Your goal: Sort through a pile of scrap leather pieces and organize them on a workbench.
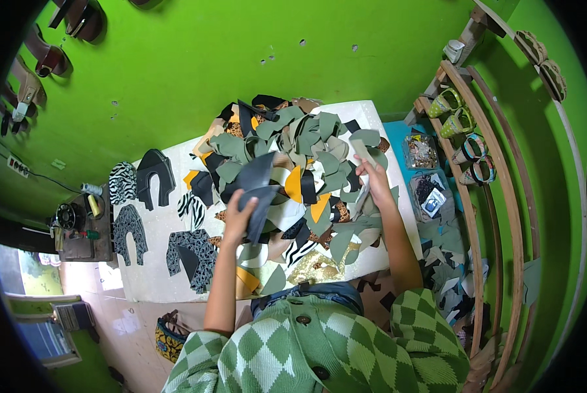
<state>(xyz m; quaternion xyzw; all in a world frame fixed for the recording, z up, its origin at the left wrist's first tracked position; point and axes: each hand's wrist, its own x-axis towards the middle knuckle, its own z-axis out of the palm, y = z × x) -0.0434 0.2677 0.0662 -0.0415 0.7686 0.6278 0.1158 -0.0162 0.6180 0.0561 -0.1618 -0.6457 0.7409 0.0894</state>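
My left hand (pixel 237 221) is closed on black cut shoe-material pieces (pixel 256 175), held up over the near-left side of a scrap pile. On the pile's right side my right hand (pixel 377 181) pinches a pale grey-beige cut piece (pixel 361 149). Beneath both hands spreads the heap of cut pieces, with many green ones (pixel 290 123), orange ones (pixel 294 183), black, beige and animal-print ones. Some gold glittery material (pixel 319 264) lies at the table's near edge. The fingertips of my left hand are partly hidden by the black pieces.
On the white table (pixel 156 275), left of the heap, lie stacked black U-shaped pieces (pixel 154 180), zebra-print pieces (pixel 123 183) and grey patterned pieces (pixel 131 232). A wooden shoe rack (pixel 503 196) and plastic tubs (pixel 421 152) stand at right. At left is a small machine (pixel 67 216).
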